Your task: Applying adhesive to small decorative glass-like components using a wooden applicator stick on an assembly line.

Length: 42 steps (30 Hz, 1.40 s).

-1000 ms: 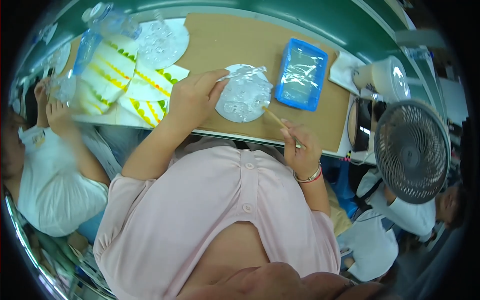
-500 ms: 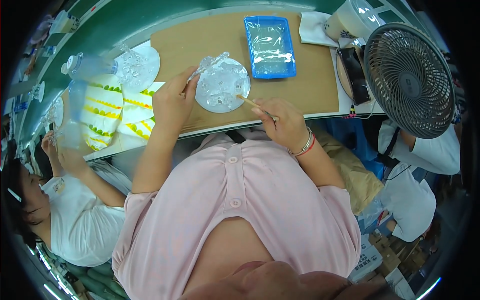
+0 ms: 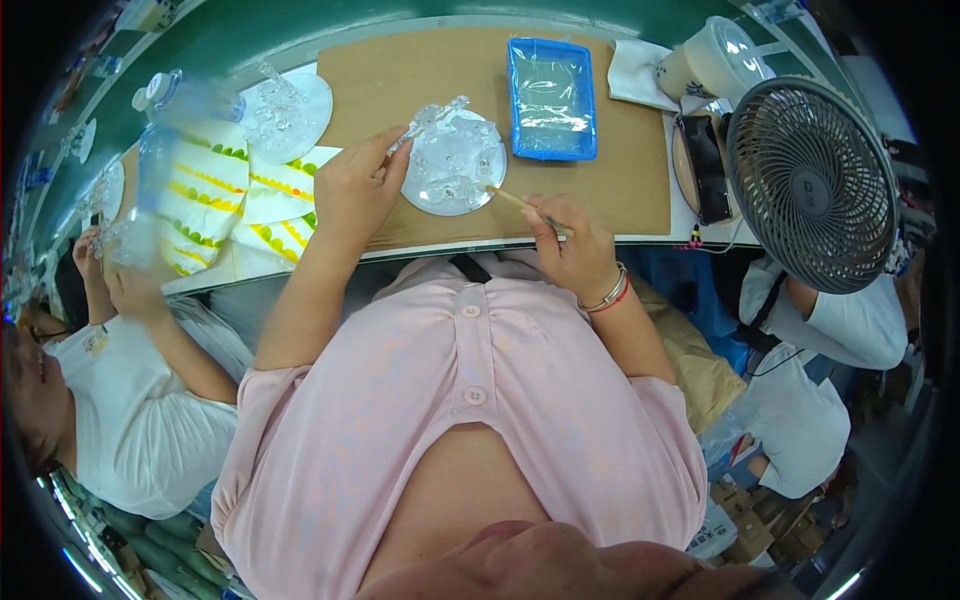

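Note:
In front of me a round white plate [image 3: 487, 140] lies on brown cardboard, with several small clear pieces on it. My left hand [image 3: 362, 185] pinches a clear, glassy branching piece [image 3: 432, 117] at the plate's upper left edge. Between the fingers of my right hand [image 3: 572, 235] is a thin wooden stick [image 3: 510, 198], probably a brush by its shape. Its tip reaches the lower right of the plate, by the clear pieces. What exactly those clear pieces are is too small to tell.
A blue tray [image 3: 514, 105] with clear contents stands behind the plate. A fan [image 3: 810, 190], a lidded cup [image 3: 690, 72] and a dark phone-like object [image 3: 706, 170] are at right. Left are a plastic bottle [image 3: 190, 97], patterned paper towels [image 3: 205, 190], another plate [image 3: 318, 110] and a co-worker [image 3: 150, 420].
The view has shifted slightly, so the table things sit a little differently in the picture. Both hands keep their holds, and the stick's tip stays at the plate's lower right.

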Each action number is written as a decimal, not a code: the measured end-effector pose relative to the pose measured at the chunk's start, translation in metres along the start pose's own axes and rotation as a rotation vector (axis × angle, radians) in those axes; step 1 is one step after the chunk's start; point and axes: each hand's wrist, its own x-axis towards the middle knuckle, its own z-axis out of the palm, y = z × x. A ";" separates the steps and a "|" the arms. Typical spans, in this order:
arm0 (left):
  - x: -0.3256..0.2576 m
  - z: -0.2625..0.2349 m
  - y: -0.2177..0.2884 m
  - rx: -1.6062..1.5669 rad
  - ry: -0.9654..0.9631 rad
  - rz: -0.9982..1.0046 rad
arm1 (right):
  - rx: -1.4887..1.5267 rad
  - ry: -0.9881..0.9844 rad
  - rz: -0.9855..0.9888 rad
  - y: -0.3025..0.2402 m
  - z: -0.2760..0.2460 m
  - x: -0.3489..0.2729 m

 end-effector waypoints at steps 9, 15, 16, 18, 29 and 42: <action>-0.004 -0.003 -0.001 -0.022 0.033 0.001 | -0.082 0.004 0.034 -0.009 0.004 0.000; -0.007 0.002 -0.002 -0.027 0.005 0.000 | -0.074 0.024 0.030 -0.004 0.003 0.000; -0.007 0.002 -0.003 -0.029 0.005 -0.002 | -0.130 0.036 0.065 -0.003 0.003 0.002; -0.008 0.002 -0.005 -0.026 0.042 0.027 | -0.140 0.053 0.075 0.000 0.003 0.003; 0.025 -0.027 -0.002 -0.277 -0.249 0.050 | -0.087 0.081 0.091 -0.011 0.010 -0.003; 0.047 -0.011 -0.015 -0.402 -0.372 0.227 | 0.018 0.009 -0.003 -0.030 0.024 0.001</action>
